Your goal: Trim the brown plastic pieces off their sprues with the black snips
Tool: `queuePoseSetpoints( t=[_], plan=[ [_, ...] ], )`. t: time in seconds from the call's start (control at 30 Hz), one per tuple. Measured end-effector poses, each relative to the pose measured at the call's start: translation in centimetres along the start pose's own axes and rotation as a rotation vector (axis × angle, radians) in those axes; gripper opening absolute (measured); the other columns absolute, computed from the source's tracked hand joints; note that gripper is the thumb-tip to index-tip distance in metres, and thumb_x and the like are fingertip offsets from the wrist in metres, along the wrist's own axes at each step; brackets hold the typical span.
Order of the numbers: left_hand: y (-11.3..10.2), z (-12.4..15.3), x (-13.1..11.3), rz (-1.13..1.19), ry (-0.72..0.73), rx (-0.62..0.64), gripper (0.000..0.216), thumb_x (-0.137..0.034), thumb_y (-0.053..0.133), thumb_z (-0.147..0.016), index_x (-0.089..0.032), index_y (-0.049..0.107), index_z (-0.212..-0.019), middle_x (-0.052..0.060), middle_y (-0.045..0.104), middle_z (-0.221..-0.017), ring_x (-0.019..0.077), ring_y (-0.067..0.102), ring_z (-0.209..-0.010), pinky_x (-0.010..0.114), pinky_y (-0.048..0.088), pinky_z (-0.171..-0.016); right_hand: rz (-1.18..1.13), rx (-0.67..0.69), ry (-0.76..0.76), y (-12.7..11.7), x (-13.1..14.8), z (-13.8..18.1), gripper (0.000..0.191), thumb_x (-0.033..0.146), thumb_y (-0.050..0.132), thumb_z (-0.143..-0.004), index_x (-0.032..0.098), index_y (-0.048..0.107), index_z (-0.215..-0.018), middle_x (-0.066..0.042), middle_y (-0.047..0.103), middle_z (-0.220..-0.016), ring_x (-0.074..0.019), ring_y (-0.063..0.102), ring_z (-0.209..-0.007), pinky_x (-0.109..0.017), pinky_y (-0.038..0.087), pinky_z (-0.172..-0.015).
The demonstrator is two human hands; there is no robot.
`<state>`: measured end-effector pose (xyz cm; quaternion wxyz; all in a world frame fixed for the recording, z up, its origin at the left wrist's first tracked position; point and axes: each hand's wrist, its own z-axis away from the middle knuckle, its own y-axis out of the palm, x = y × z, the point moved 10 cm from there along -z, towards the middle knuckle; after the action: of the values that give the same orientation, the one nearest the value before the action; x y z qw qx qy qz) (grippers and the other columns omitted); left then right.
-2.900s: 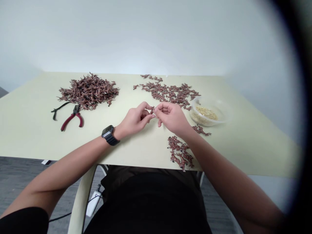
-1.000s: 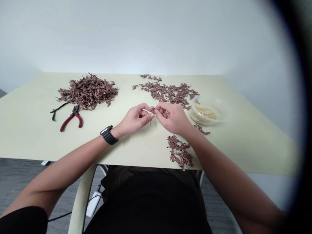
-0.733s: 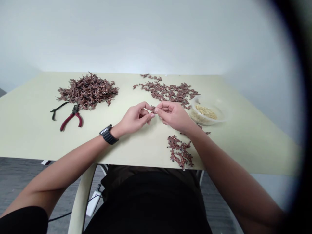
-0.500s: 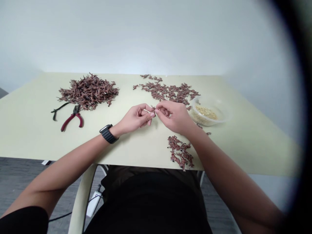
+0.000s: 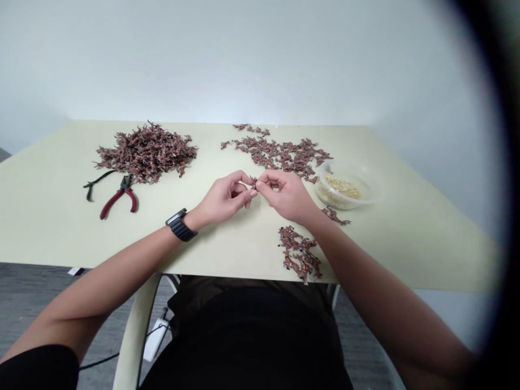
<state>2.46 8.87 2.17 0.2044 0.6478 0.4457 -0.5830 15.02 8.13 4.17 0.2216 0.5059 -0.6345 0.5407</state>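
Note:
My left hand (image 5: 225, 198) and my right hand (image 5: 286, 195) meet above the middle of the pale table (image 5: 52, 216). Both pinch one small brown figure-shaped piece (image 5: 254, 182) between thumb and fingertips. A dark watch (image 5: 181, 225) sits on my left wrist. A small heap of the same brown pieces (image 5: 299, 253) lies by my right forearm near the front edge. A few more loose pieces (image 5: 336, 216) lie just right of my right wrist.
A big pile of brown pieces (image 5: 147, 151) sits at the back left, a flatter spread (image 5: 280, 151) at the back middle. Red-handled pliers (image 5: 118, 196) and black-handled pliers (image 5: 97, 181) lie left. A clear bowl (image 5: 345, 189) holds small gold bits.
The hands stay together at the same spot, with only slight shifts of the right fingers on the small piece. Nothing else on the table has moved.

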Motion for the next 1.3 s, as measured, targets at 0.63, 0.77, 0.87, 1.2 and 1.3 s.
queuePoseSetpoints(
  t=[0.63,0.77,0.87,1.2,1.3],
  plan=[
    [0.7,-0.1,0.9,0.273,-0.175,0.07,0.036,-0.048,0.074,-0.096,-0.015,0.063,-0.101,-0.001,0.063,-0.068,0.0059,0.041,-0.05,0.022,0.028,-0.049,0.468,0.031,-0.452,0.5,3.3,0.9,0.02,0.021,0.046,-0.104,0.02,0.063,-0.093,-0.008,0.067,-0.089,-0.0232,0.059,-0.088,-0.037,0.045,-0.084],
    [0.4,-0.1,0.8,0.14,-0.097,0.007,0.039,-0.049,0.074,-0.096,-0.016,0.06,-0.109,-0.001,0.065,-0.065,0.0071,0.044,-0.049,0.021,0.031,-0.05,0.34,-0.02,-0.277,-0.1,2.5,0.5,0.021,0.024,0.054,-0.101,0.021,0.062,-0.082,0.0,0.056,-0.07,-0.0159,0.049,-0.065,-0.033,0.039,-0.066],
    [-0.3,0.1,0.4,-0.049,0.015,-0.065,0.037,-0.046,0.072,-0.097,-0.016,0.058,-0.114,0.001,0.068,-0.068,0.0097,0.054,-0.055,0.021,0.039,-0.055,0.124,-0.042,-0.074,-0.2,0.7,0.1,0.021,0.029,0.06,-0.098,0.021,0.062,-0.079,0.002,0.052,-0.066,-0.0133,0.042,-0.059,-0.032,0.032,-0.058],
    [-1.3,0.3,-1.2,-0.332,0.112,-0.167,0.032,-0.041,0.067,-0.1,-0.018,0.059,-0.12,0.003,0.073,-0.076,0.0119,0.063,-0.061,0.024,0.046,-0.062,-0.189,0.025,0.261,-0.8,-2.6,-0.3,0.029,0.047,0.063,-0.096,0.022,0.063,-0.081,0.0,0.051,-0.067,-0.0136,0.038,-0.056,-0.03,0.03,-0.052],
    [-1.4,0.0,-0.4,-0.173,0.031,-0.181,0.034,-0.043,0.069,-0.099,-0.017,0.06,-0.118,0.001,0.071,-0.072,0.0087,0.055,-0.054,0.022,0.043,-0.057,0.376,-0.18,0.101,-4.5,-1.8,-0.5,0.033,0.045,0.061,-0.097,0.022,0.06,-0.074,-0.004,0.058,-0.066,-0.018,0.047,-0.062,-0.034,0.035,-0.06]
  ],
)
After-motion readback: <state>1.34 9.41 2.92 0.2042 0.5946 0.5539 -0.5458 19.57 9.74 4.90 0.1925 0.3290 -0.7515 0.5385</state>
